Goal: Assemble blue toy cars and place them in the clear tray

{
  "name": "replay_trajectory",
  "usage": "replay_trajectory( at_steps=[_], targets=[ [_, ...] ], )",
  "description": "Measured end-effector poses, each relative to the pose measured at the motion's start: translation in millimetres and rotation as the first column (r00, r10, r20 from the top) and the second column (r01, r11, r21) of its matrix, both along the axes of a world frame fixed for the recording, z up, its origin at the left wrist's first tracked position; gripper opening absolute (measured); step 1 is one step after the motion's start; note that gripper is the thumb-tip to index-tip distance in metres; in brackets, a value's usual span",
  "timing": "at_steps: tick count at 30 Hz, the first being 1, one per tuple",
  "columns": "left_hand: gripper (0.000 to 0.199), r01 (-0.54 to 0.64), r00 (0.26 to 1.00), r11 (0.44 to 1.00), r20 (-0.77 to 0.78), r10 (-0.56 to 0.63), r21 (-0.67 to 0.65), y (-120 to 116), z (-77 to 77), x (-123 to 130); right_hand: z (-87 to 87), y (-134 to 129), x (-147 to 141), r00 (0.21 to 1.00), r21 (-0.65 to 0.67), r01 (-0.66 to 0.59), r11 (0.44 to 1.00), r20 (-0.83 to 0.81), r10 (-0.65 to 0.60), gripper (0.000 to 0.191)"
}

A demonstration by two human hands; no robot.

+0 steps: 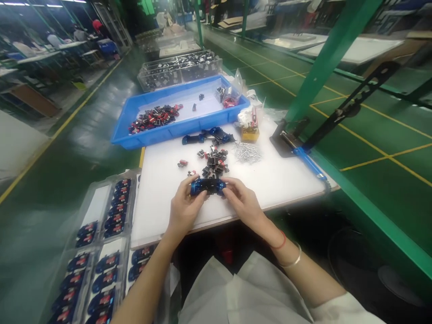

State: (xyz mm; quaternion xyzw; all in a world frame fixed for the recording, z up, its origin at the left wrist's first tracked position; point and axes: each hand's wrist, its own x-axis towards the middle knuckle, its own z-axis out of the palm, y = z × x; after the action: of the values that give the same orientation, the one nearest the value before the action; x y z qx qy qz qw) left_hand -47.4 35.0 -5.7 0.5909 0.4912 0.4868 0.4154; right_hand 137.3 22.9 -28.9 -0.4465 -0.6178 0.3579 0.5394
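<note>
Both my hands hold a blue and black toy car body (208, 186) level over the front of the white table. My left hand (185, 202) pinches its left end between thumb and fingers. At its right end, my right hand (241, 198) grips it the same way. Just beyond lies a pile of small black, silver and red parts (215, 162), with a few loose ones (182, 163) to the left. Several more blue and black bodies (216, 135) rest behind the pile. A heap of thin silver pins or screws (248, 152) lies to the right.
A blue tray (175, 130) with red and black parts spans the table's back. A yellow container (250, 134) stands beside it. A black lever stand with a blue-handled tool (308, 163) is at the right. Trays of blue pieces (96, 243) sit lower left. A green post (324, 58) rises at right.
</note>
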Motion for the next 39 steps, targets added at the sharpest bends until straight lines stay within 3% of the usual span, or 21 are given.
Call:
replay_trajectory(
  at_steps=[2, 6, 11, 17, 22, 26, 34, 39],
  targets=[
    [0.051, 0.009, 0.999, 0.999, 0.042, -0.007, -0.047, 0.6, -0.7, 1.1, 4.0, 4.2, 17.0, 0.991, 0.038, 0.044, 0.998, 0.122, -0.049, 0.024],
    [0.054, 0.060, 0.996, 0.991, 0.077, -0.051, -0.119, 0.8, -1.6, 3.3, 7.3, 23.6, 67.7, 0.893, 0.133, 0.259, 0.957, 0.344, -0.290, 0.014],
    [0.056, 0.087, 0.995, 0.980, 0.054, -0.079, -0.181, 1.3, -4.0, 1.8, 9.4, 50.2, 107.9, 0.792, 0.019, 0.336, 0.941, 0.536, -0.294, 0.008],
    [0.054, 0.100, 0.995, 0.976, 0.011, -0.099, -0.192, 1.1, -4.8, -0.2, 16.2, 66.0, 90.4, 0.736, 0.097, 0.272, 0.957, 0.620, -0.272, 0.007],
    [0.055, 0.098, 0.995, 0.975, -0.014, -0.103, -0.200, 0.7, -7.9, -1.7, 21.3, 80.8, 79.5, 0.616, 0.180, 0.195, 0.964, 0.743, -0.263, 0.010],
    [0.054, 0.093, 0.994, 0.977, -0.030, -0.101, -0.193, -0.1, -8.7, -2.1, 22.4, 94.9, 78.9, 0.550, 0.172, 0.111, 0.979, 0.810, -0.205, 0.010],
    [0.049, 0.099, 0.994, 0.984, -0.040, -0.106, -0.149, -1.8, -7.3, -1.0, 16.6, 111.4, 82.6, 0.565, 0.112, 0.066, 0.991, 0.815, -0.130, 0.014],
    [0.048, 0.094, 0.993, 0.986, -0.060, -0.103, -0.135, -3.7, -6.5, -0.8, 20.2, 107.0, 80.2, 0.636, 0.070, 0.066, 0.995, 0.765, -0.096, 0.016]
  ],
)
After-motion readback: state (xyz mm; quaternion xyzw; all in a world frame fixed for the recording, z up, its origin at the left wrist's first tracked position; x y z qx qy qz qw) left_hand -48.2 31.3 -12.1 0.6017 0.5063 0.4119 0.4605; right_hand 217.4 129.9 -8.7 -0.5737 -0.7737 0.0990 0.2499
